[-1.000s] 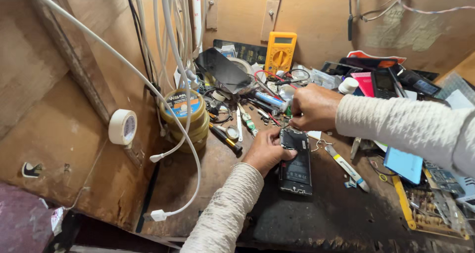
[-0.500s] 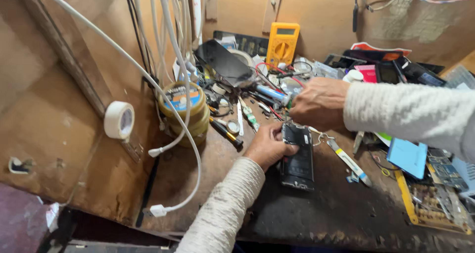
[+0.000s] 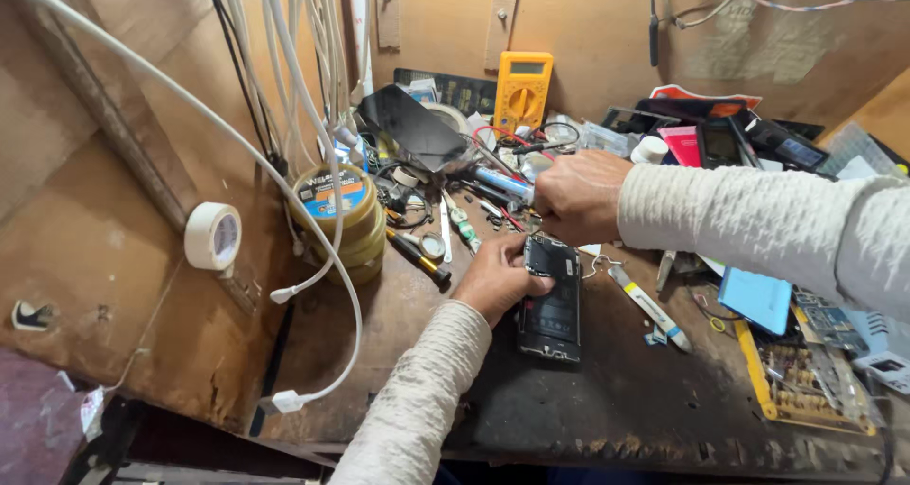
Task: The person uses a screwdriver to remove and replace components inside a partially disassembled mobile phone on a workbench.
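Opened phone (image 3: 552,307) lies with its long axis running away from the person. Left hand (image 3: 498,278) grips its upper left edge. Right hand (image 3: 578,197), just above the phone's top end, is closed on a blue-tipped tool (image 3: 500,182).

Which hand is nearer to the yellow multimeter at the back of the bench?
Right. The right hand is just below and right of the yellow multimeter; the left hand rests lower down, on the opened phone.
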